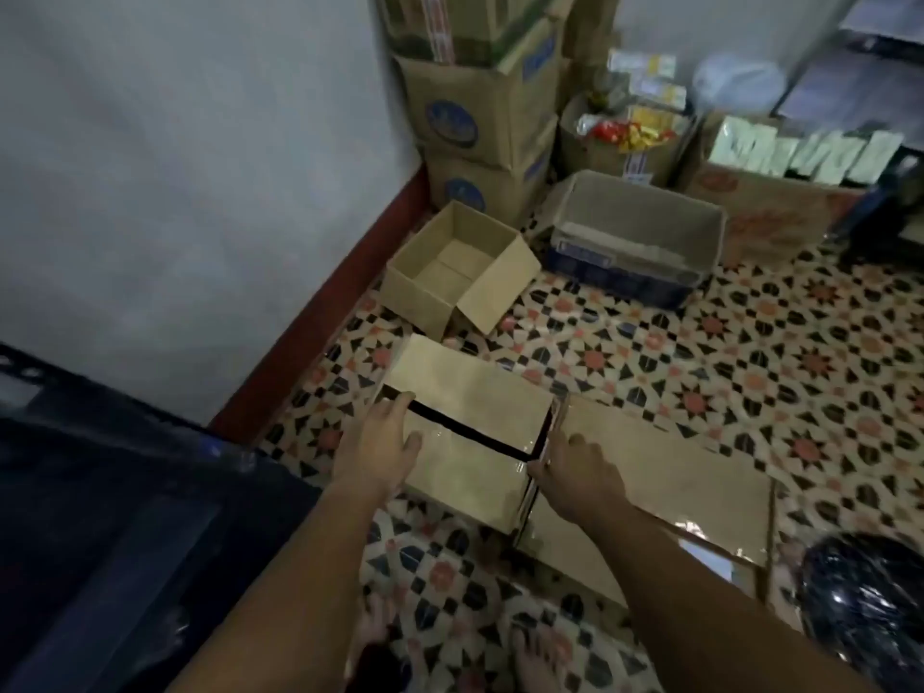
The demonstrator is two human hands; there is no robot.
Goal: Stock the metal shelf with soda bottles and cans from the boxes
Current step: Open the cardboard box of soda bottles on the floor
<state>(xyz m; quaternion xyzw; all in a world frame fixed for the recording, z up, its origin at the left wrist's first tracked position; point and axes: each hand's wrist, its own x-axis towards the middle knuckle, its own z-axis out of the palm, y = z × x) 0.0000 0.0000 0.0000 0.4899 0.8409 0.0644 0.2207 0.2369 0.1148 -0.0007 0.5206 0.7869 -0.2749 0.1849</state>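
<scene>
Here, both hands on a cardboard box's flaps

Down on the patterned tile floor point(750, 372), a cardboard box point(465, 487) sits in front of the person's bare feet, its two top flaps nearly closed with a dark gap running between them. The left hand point(382, 442) lies on the left end of the box with its fingers extended flat over the flap edge, thumb on the near flap; it looks released rather than clenched. The right hand point(580, 472) is at the right end of the box, fingers curled down at the flap corner, seemingly grasping the flap edge, though blur makes the grip hard to read. What the box holds cannot be seen.

Just beside the box on its right lies a larger flat cardboard carton point(665, 487) with shiny tape on top. Farther off, near the wall, an open empty carton point(450, 272) stands with one flap folded out, and beside it a low grey tray-like box point(645, 232). Stacked brown cartons with blue logos point(480, 117) rise in the corner, with boxes of packaged goods point(780, 157) to their right. A black plastic bag point(870, 602) sits at the lower right, and the metal shelf point(850, 52) shows only at the upper right edge.
</scene>
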